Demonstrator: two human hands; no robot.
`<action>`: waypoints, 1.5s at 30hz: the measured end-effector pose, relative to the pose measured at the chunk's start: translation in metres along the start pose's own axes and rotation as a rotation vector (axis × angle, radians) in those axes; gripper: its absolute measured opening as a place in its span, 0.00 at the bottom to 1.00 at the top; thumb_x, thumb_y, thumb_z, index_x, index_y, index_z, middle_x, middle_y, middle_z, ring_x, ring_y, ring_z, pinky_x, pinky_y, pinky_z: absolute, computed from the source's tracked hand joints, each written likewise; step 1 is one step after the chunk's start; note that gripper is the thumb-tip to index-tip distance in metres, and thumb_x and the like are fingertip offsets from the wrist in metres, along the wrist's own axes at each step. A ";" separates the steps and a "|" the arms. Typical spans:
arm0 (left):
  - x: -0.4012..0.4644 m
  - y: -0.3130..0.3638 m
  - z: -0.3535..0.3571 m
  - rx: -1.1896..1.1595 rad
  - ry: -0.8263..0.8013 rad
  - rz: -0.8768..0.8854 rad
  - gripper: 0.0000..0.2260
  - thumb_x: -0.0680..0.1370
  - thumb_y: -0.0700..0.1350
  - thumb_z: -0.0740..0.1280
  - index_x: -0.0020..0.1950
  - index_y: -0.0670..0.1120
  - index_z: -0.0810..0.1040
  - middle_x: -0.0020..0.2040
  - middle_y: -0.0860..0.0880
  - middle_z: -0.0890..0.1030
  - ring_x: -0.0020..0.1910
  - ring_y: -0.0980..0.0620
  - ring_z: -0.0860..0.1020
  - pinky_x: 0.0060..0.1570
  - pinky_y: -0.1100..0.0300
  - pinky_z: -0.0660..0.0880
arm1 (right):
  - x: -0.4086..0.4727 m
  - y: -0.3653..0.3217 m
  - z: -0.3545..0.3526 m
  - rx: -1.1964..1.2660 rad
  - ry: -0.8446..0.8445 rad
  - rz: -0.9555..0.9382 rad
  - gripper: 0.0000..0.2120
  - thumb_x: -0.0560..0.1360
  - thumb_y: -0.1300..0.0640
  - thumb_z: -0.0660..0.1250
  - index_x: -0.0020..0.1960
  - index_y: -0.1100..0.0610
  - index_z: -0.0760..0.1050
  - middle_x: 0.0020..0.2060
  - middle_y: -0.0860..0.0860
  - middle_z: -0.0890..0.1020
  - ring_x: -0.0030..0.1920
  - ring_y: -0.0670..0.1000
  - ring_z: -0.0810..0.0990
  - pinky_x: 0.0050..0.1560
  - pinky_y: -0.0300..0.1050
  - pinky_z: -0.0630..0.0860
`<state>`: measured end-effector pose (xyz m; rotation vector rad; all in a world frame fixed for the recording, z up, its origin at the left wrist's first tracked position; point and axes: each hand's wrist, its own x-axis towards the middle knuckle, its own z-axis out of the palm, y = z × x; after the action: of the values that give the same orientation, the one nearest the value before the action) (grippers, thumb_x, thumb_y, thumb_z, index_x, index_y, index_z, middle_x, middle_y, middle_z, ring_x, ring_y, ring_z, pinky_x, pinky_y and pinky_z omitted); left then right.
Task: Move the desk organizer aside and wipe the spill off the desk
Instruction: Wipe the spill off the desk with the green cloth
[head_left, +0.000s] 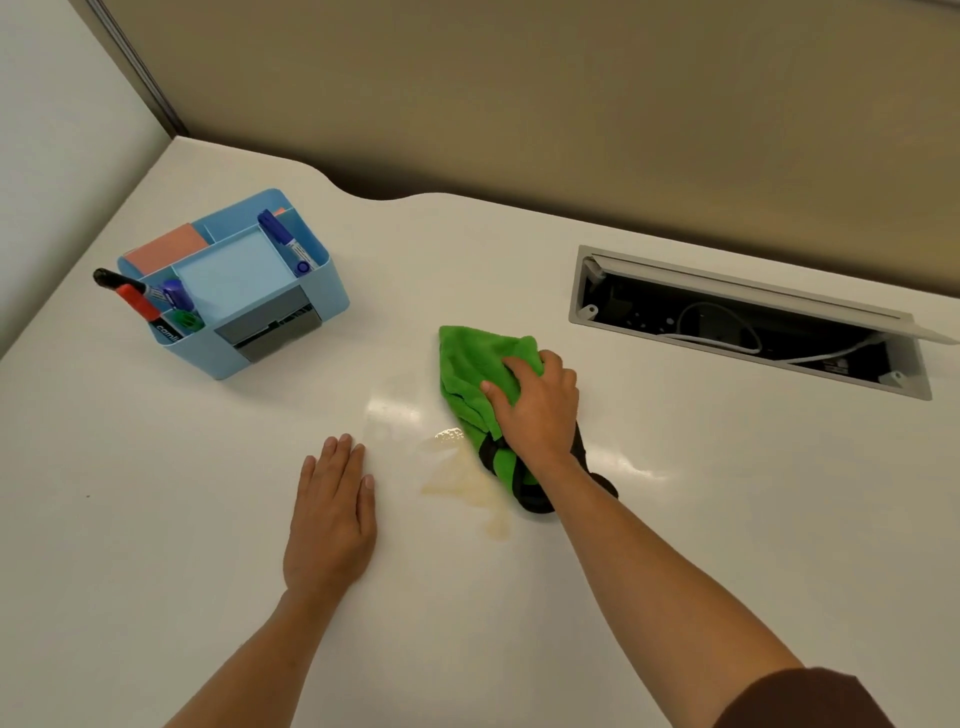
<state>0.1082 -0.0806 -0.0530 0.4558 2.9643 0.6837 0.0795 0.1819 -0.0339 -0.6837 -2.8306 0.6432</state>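
Note:
A light blue desk organizer (249, 306) with markers and coloured note pads stands at the left of the white desk (156, 519), well apart from the spill. The spill (460, 480) is a pale yellowish puddle near the desk's middle. A green cloth with black trim (467, 369) lies on the desk at the spill's right edge. My right hand (535, 410) presses down on the cloth, fingers gripping its folds. My left hand (332, 514) lies flat on the desk to the left of the spill, fingers together, holding nothing.
An open grey cable hatch (748, 322) with white cables inside is set into the desk at the right rear. A tan partition wall (519, 104) runs behind the desk's curved back edge. Several markers stick out of the organizer's front left compartment.

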 end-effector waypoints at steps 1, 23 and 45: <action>0.000 -0.001 0.000 0.000 -0.002 -0.005 0.24 0.82 0.50 0.51 0.74 0.40 0.66 0.76 0.44 0.65 0.77 0.52 0.56 0.77 0.55 0.45 | -0.001 -0.002 0.001 0.035 -0.009 -0.019 0.22 0.74 0.40 0.65 0.62 0.51 0.77 0.61 0.58 0.73 0.55 0.60 0.70 0.54 0.52 0.69; 0.000 -0.001 -0.001 0.012 -0.013 0.001 0.24 0.82 0.51 0.50 0.75 0.41 0.65 0.76 0.44 0.65 0.77 0.52 0.55 0.77 0.55 0.45 | 0.010 -0.040 0.020 0.090 -0.024 -0.137 0.15 0.77 0.48 0.64 0.59 0.53 0.79 0.60 0.59 0.74 0.53 0.61 0.71 0.52 0.52 0.73; -0.001 0.001 -0.002 0.013 -0.025 -0.007 0.25 0.82 0.51 0.49 0.75 0.39 0.64 0.77 0.44 0.63 0.78 0.49 0.55 0.76 0.55 0.44 | -0.044 0.088 -0.040 0.059 0.143 0.210 0.18 0.77 0.44 0.65 0.61 0.53 0.78 0.60 0.58 0.72 0.55 0.60 0.72 0.51 0.52 0.75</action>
<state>0.1088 -0.0809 -0.0506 0.4518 2.9477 0.6531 0.1632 0.2464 -0.0396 -0.9839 -2.6200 0.6775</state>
